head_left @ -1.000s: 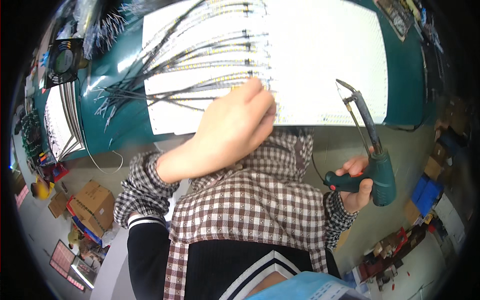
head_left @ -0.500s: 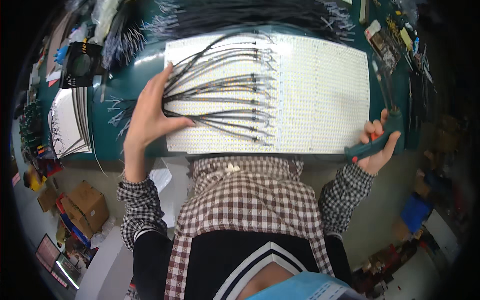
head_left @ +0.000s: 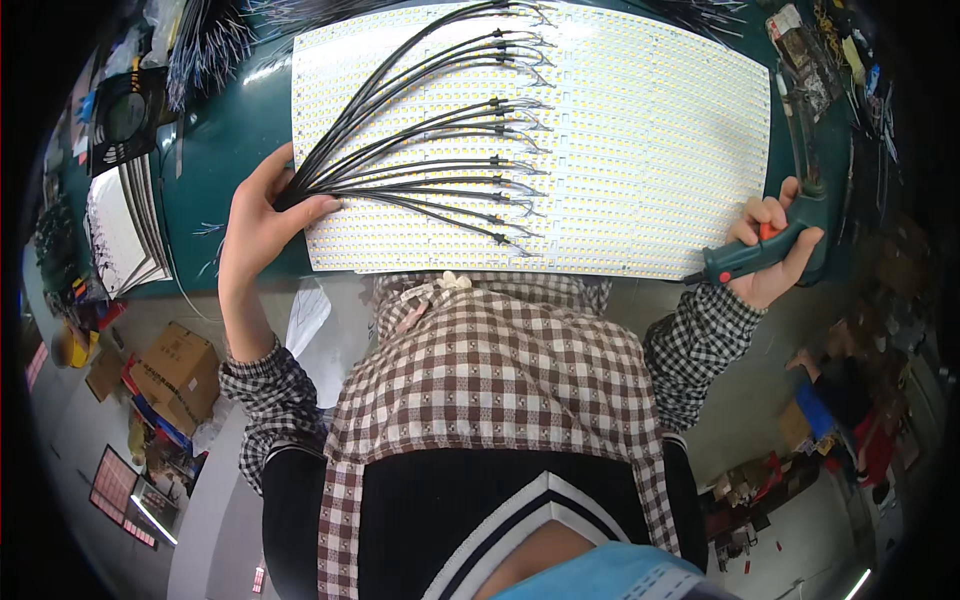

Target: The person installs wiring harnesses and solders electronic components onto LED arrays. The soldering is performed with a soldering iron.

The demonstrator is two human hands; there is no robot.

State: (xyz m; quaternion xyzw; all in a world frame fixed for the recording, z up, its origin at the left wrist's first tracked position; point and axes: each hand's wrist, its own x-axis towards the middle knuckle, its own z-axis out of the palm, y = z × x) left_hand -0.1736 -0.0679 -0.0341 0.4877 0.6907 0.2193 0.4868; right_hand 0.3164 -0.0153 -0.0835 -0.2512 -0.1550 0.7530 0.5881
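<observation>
A white LED panel (head_left: 660,150), dotted with rows of small yellow LEDs, lies on the green bench. Across its left half fans a bundle of black cables (head_left: 318,172), their stripped ends along the middle strip. My left hand (head_left: 262,220) is closed round the gathered end of this bundle at the panel's left edge, its thumb lying over the near cables. In my right hand (head_left: 768,285) is a green soldering gun (head_left: 742,261) with a red trigger, held at the panel's right corner. The gun's long tip points away from me, beyond the right edge.
More black cables with stripped ends (head_left: 212,50) lie at the far left. A stack of white panels (head_left: 125,230) and a small black fan (head_left: 125,118) stand on the left. Tools and a stained block (head_left: 800,60) sit far right. Below is a cardboard box (head_left: 178,375).
The panel, bench and cables appear higher and larger in view. My left hand has drawn closer round the bundle, which is gathered more tightly. The soldering gun stays in my right hand.
</observation>
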